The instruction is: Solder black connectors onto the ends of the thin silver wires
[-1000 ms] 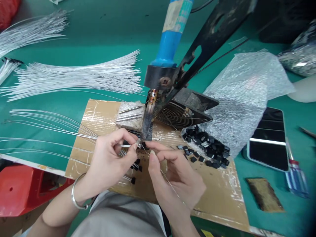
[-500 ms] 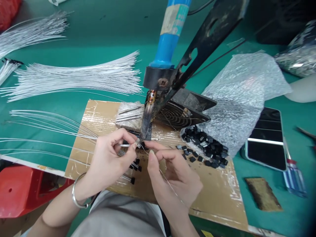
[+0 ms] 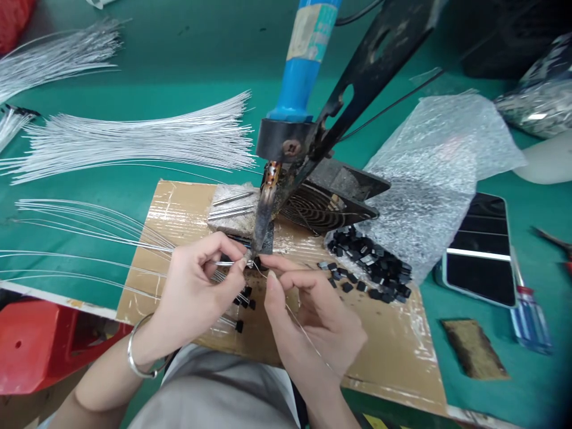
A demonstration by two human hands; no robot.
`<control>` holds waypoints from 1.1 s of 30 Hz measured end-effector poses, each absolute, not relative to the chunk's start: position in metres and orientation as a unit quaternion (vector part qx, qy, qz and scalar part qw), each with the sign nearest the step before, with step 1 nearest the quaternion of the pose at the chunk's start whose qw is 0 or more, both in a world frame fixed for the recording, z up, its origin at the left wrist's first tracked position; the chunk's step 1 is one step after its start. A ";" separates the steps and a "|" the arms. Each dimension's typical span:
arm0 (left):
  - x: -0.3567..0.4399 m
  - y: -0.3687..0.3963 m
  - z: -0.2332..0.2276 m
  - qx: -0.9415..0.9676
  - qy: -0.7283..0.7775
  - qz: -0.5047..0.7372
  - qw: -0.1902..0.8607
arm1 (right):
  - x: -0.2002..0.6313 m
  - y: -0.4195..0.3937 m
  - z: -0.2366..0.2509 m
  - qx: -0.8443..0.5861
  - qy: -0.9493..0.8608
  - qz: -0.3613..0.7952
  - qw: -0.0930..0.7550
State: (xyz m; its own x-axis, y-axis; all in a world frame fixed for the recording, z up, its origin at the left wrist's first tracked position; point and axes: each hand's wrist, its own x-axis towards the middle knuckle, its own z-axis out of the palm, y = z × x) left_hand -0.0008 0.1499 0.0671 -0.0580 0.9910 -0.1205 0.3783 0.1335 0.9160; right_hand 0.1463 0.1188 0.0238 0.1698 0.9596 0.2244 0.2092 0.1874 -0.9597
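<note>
Mid-solder: left hand (image 3: 196, 286) pinching thin white wire (image 3: 89, 262), right hand (image 3: 313, 310) pinching fine silvery solder strand (image 3: 304, 330) beneath blue-handled soldering iron (image 3: 268, 202); heap of small black components (image 3: 370, 265) left at cardboard's right edge.

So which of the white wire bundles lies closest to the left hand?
The sparse fan of wires just left of the cardboard, reaching the left hand; the two denser bundles lie farther up the table.
</note>
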 end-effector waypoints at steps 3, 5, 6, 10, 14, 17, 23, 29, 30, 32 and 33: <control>0.000 0.150 0.069 0.546 0.626 0.370 0.415 | 0.146 0.119 0.024 -0.537 -0.543 0.338 0.550; 0.000 0.151 0.069 0.548 0.625 0.371 0.414 | 0.145 0.119 0.024 -0.535 -0.543 0.333 0.555; 0.000 0.151 0.069 0.549 0.625 0.370 0.414 | 0.145 0.120 0.024 -0.535 -0.543 0.333 0.556; 0.001 0.151 0.069 0.549 0.624 0.369 0.416 | 0.145 0.121 0.025 -0.536 -0.543 0.331 0.555; 0.001 0.151 0.069 0.550 0.623 0.369 0.417 | 0.145 0.121 0.025 -0.538 -0.548 0.326 0.552; 0.000 0.150 0.069 0.550 0.623 0.367 0.418 | 0.144 0.120 0.025 -0.536 -0.545 0.331 0.554; 0.000 0.150 0.068 0.553 0.623 0.362 0.419 | 0.144 0.120 0.024 -0.535 -0.542 0.335 0.555; 0.000 0.151 0.069 0.548 0.627 0.359 0.422 | 0.144 0.121 0.024 -0.540 -0.540 0.328 0.556; 0.000 0.151 0.069 0.547 0.627 0.359 0.423 | 0.144 0.121 0.024 -0.541 -0.540 0.326 0.557; 0.001 0.152 0.069 0.548 0.626 0.360 0.423 | 0.144 0.121 0.025 -0.541 -0.540 0.323 0.558; 0.001 0.152 0.069 0.548 0.624 0.362 0.423 | 0.144 0.122 0.025 -0.541 -0.541 0.322 0.557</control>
State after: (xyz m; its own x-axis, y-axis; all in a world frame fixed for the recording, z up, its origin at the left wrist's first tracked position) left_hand 0.0006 0.1516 0.0693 -0.0418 0.9906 -0.1305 0.3783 0.1366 0.9156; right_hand 0.1439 0.1217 0.0253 0.2076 0.9445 0.2548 0.2269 0.2069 -0.9517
